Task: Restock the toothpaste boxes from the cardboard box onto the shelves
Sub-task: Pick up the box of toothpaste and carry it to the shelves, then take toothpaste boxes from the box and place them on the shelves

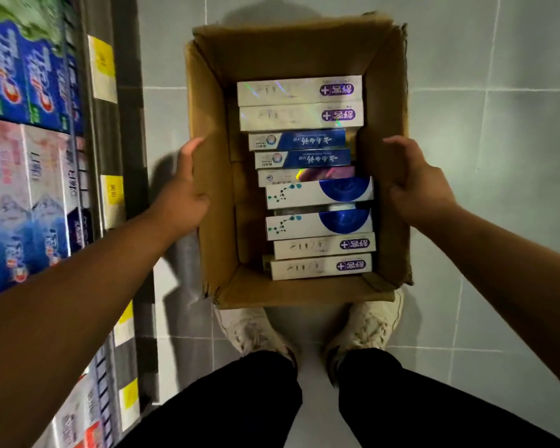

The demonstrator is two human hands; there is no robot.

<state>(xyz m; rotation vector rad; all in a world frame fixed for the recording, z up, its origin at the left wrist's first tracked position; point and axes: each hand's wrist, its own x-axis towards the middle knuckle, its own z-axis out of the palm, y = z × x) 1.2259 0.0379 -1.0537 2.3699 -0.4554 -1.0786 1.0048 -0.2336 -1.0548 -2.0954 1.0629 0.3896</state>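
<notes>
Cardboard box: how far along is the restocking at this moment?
Done: nothing visibly moved out; the cardboard box holds nine toothpaste boxes in a row. The shelves on the left already carry stock, but whether any came from this box cannot be told. In hand: the left hand and right hand are at the box's side walls, holding no toothpaste. Left: shelving all nine.

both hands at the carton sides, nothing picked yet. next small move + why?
Probably free the right hand and reach in for the nearest toothpaste box. Both hands flank the cardboard box, the left hand against its wall; the carton looks set on the floor by the shoes, and the shelves stand to the left.
</notes>
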